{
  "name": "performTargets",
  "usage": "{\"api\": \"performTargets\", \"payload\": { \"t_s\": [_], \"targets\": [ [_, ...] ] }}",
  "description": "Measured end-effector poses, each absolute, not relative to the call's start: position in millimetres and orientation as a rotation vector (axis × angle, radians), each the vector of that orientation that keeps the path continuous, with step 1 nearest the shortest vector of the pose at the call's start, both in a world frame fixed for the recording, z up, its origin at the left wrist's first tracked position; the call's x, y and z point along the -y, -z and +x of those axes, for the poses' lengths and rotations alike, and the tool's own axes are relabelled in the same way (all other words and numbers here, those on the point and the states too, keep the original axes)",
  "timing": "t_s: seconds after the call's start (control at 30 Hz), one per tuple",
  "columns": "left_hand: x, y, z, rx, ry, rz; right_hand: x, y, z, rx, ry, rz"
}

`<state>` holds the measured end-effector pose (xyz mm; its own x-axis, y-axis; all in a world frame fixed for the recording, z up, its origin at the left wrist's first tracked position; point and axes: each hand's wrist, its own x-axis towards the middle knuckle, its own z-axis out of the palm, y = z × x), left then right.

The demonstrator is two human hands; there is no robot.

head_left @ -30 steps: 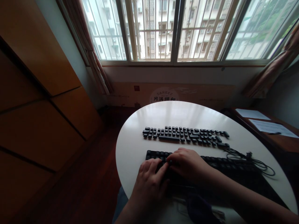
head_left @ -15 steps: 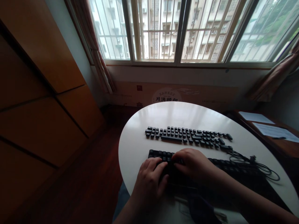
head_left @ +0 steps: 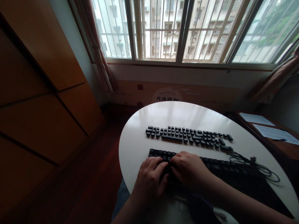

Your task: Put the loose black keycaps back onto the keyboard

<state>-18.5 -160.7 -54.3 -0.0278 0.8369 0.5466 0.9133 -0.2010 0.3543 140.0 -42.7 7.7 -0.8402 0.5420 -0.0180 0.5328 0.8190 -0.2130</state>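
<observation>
A: What is the right hand (head_left: pixel 188 166) doing?

B: It bends over the keyboard (head_left: pixel 160 153), thumb and fingertips close together. I can't tell whether a key is pinched between them

A: And the left hand (head_left: pixel 149 177)?

B: Half-open, fingertips resting on the keyboard's left part, thumb apart from the forefinger

A: How would that keyboard handle?

B: I'd judge it stiff and moderately heavy, steady when braced by the frame at its ends. Single keys look light, hard and smooth, easy to let slip; best held by opposite sides and kept level, since the fittings beneath could be delicate

A: What lies around it?

B: It sits on the white table (head_left: pixel 135 146). Beyond it are rows of loose keycaps (head_left: pixel 172 137), and a coiled cable (head_left: pixel 253 160) is at its right end. Further right of it, papers (head_left: pixel 275 133) lie on a brown surface

A: What can't you make out?

B: The keys under the fingers, the keyboard's shadowed near edge, whatever forms the dark area (head_left: pixel 261 188) towards its right end, and the blurred dark object (head_left: pixel 201 208) on its near side, cut off by the frame's bottom edge
</observation>
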Motion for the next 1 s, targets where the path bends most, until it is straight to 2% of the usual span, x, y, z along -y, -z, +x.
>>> {"api": "performTargets", "payload": {
  "t_s": [0.27, 0.53, 0.83, 1.0],
  "targets": [
    [162.0, 53.9, -18.1, 1.875, 0.996, -2.123, 41.9, -10.5, 137.7, 3.008, -0.268, -0.907],
    [161.8, 62.2, -17.3, 1.793, 0.848, -2.131, 36.9, -6.2, 142.5, 2.884, -0.375, -0.89],
    [157.1, 68.0, -16.9, 1.75, 0.817, -2.08, 14.7, -21.7, 157.5, 2.788, -0.69, -0.771],
    [158.0, 67.7, -18.4, 1.756, 0.809, -2.079, -21.4, -30.9, 147.1, 2.755, -0.553, -0.807]
  ]
}}
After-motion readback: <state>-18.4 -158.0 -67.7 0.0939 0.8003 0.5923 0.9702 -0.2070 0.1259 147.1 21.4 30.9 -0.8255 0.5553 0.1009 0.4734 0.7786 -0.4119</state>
